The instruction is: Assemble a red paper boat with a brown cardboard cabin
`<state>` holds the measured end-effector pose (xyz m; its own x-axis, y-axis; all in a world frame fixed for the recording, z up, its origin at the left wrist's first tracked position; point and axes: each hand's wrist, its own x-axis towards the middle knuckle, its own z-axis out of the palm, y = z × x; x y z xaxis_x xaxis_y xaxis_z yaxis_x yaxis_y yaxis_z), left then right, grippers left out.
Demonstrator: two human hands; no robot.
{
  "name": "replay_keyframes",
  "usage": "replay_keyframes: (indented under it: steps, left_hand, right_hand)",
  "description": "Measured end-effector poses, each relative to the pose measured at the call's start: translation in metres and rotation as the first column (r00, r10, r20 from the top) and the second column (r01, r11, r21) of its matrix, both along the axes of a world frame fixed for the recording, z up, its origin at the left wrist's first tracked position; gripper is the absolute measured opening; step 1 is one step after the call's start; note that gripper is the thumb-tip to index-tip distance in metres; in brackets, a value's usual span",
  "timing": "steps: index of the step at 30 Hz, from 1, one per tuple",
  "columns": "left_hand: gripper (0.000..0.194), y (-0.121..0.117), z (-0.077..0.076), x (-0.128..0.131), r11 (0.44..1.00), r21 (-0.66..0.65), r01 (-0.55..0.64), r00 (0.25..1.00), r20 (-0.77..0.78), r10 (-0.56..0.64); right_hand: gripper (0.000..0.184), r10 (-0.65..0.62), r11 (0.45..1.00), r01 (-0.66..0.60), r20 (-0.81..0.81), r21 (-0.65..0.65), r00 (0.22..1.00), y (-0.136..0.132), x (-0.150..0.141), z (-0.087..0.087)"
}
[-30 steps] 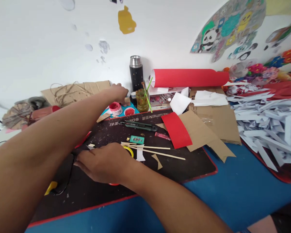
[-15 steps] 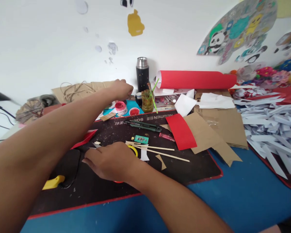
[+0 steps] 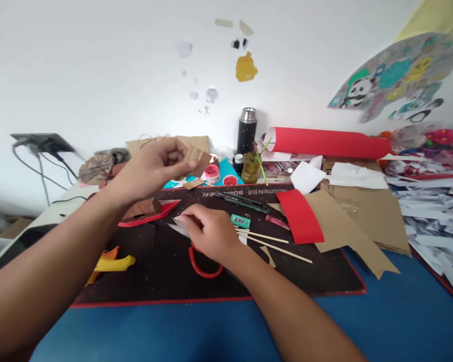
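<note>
My left hand [image 3: 158, 163] is raised over the back of the mat, pinching a small piece of brown cardboard [image 3: 199, 160] between thumb and fingers. Low over the mat, my right hand [image 3: 213, 231] is closed, its fingertips together around something too small to make out. Under it lie scissors, their blades [image 3: 178, 230] pointing left and a red handle loop [image 3: 205, 269] showing nearer me. A red boat-shaped paper piece [image 3: 151, 216] with a brown roll [image 3: 145, 207] on it sits left of my right hand. Thin wooden sticks [image 3: 279, 246] lie to the right.
Behind are open paint pots [image 3: 212, 173], a jar of murky liquid [image 3: 251, 171] and a black flask [image 3: 247, 130]. A green cutter [image 3: 245, 202] lies on the dark mat [image 3: 305, 276]. A yellow tool [image 3: 115, 263] is at left; red card [image 3: 300, 216] and cardboard [image 3: 362, 206] at right.
My left hand has come back from beside the paint pots with the cardboard piece. My right hand's fingertips have closed near the scissor blades. The view has shifted left and up.
</note>
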<state>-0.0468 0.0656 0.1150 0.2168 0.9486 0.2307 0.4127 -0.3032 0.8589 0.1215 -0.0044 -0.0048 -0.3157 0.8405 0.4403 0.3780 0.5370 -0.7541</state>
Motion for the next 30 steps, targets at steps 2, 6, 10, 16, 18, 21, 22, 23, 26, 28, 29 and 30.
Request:
replay_keyframes:
  steps: [2, 6, 10, 16, 18, 21, 22, 23, 26, 28, 29, 30]
  left_hand:
    - [0.033, -0.021, -0.008, -0.01, 0.994, -0.105, 0.013, 0.997, 0.079, -0.005]
    - [0.041, -0.046, -0.038, -0.02, 0.978, -0.208, -0.015, 0.95, 0.302, 0.079]
    - [0.045, -0.057, -0.068, -0.018, 0.975, -0.219, -0.022, 0.912, 0.396, 0.109]
    - [0.044, -0.069, -0.085, -0.013, 0.976, -0.217, 0.005, 0.909, 0.407, 0.086]
    - [0.043, -0.071, -0.087, -0.013, 0.975, -0.22, 0.007, 0.914, 0.396, 0.083]
    - [0.042, -0.072, -0.091, -0.013, 0.977, -0.212, -0.004, 0.925, 0.37, 0.084]
    - [0.043, -0.072, -0.093, -0.013, 0.977, -0.212, -0.004, 0.929, 0.362, 0.082]
    - [0.044, -0.072, -0.094, -0.013, 0.976, -0.216, -0.001, 0.931, 0.355, 0.08]
    - [0.046, -0.071, -0.097, -0.013, 0.97, -0.244, 0.025, 0.93, 0.363, 0.068]
    - [0.046, -0.071, -0.096, -0.013, 0.964, -0.26, 0.055, 0.918, 0.393, 0.054]
    - [0.046, -0.071, -0.096, -0.012, 0.961, -0.265, 0.072, 0.911, 0.409, 0.044]
    - [0.047, -0.072, -0.095, -0.012, 0.959, -0.27, 0.088, 0.906, 0.422, 0.035]
  right_hand:
    - [0.016, -0.033, 0.998, 0.027, -0.112, -0.059, 0.993, 0.005, 0.002, -0.002]
    - [0.022, -0.111, 0.985, 0.07, -0.262, -0.159, 0.959, 0.015, 0.005, -0.008]
    - [0.032, -0.166, 0.94, 0.029, -0.38, -0.341, 0.91, 0.021, 0.008, -0.009]
    - [0.048, -0.174, 0.89, -0.069, -0.475, -0.451, 0.862, 0.023, 0.01, -0.004]
    - [0.049, -0.155, 0.878, -0.104, -0.483, -0.468, 0.862, 0.023, 0.009, -0.005]
    - [0.047, -0.118, 0.86, -0.164, -0.5, -0.484, 0.858, 0.022, 0.007, -0.006]
    - [0.046, -0.106, 0.852, -0.186, -0.51, -0.489, 0.854, 0.021, 0.007, -0.006]
    - [0.046, -0.096, 0.844, -0.209, -0.523, -0.494, 0.847, 0.021, 0.007, -0.006]
    - [0.046, -0.082, 0.811, -0.28, -0.575, -0.513, 0.814, 0.02, 0.006, -0.006]
    - [0.047, -0.093, 0.784, -0.326, -0.619, -0.528, 0.78, 0.02, 0.006, -0.004]
    - [0.048, -0.101, 0.771, -0.347, -0.64, -0.534, 0.762, 0.02, 0.006, -0.004]
    - [0.049, -0.109, 0.758, -0.366, -0.658, -0.54, 0.745, 0.02, 0.006, -0.003]
